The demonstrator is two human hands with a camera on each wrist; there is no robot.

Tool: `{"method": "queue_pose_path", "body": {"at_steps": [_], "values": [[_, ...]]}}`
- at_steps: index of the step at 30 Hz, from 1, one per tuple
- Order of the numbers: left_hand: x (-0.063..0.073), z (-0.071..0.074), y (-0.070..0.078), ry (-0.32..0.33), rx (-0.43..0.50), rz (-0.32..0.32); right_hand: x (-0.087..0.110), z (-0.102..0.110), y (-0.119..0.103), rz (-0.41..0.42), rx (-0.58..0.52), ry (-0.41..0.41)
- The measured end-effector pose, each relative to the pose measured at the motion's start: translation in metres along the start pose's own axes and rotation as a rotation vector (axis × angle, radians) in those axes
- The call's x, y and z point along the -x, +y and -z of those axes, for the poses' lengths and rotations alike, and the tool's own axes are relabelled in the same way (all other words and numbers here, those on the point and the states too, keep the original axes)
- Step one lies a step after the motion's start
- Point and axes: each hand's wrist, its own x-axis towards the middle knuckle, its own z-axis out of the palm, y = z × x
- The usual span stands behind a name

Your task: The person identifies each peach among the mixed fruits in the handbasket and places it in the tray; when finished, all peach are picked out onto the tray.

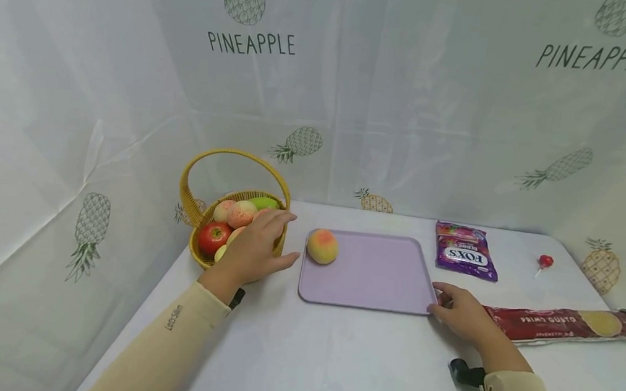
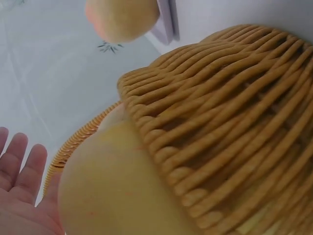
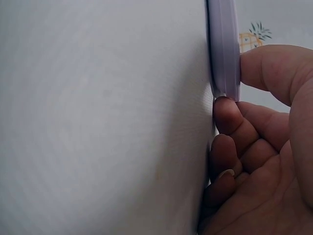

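A purple tray [image 1: 373, 275] lies on the table with one peach [image 1: 322, 246] at its left end. My right hand [image 1: 460, 313] pinches the tray's near right corner; in the right wrist view the thumb [image 3: 269, 68] presses its rim while curled fingers [image 3: 229, 117] meet its underside. Over the right side of a wicker basket [image 1: 194, 253] hovers my left hand [image 1: 255, 246], fingers extended and thumb spread toward the tray. The basket holds a red apple [image 1: 214, 238], several peaches [image 1: 241, 213] and a green fruit [image 1: 264, 203]. In the left wrist view, a yellowish fruit [image 2: 117, 181] sits beside the fingers.
The basket's tall handle [image 1: 233, 152] arches behind the left hand. Beyond the tray's right end lies a purple Fox's candy bag [image 1: 464, 251]. A red lollipop [image 1: 545, 262] and a long red pasta packet [image 1: 564, 326] lie farther right. Pineapple-printed curtains surround the table.
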Motion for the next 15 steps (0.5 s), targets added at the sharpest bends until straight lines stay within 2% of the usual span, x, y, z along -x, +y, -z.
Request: {"method": "queue_pose_path", "body": {"at_steps": [9,15], "values": [[0.008,-0.001,-0.008,-0.011,0.008,0.078,0.001,0.002,-0.002,-0.009,-0.006,-0.007],[0.013,-0.001,-0.017,0.023,0.030,0.071,0.002,0.002,-0.003,-0.015,-0.003,-0.010]]}}
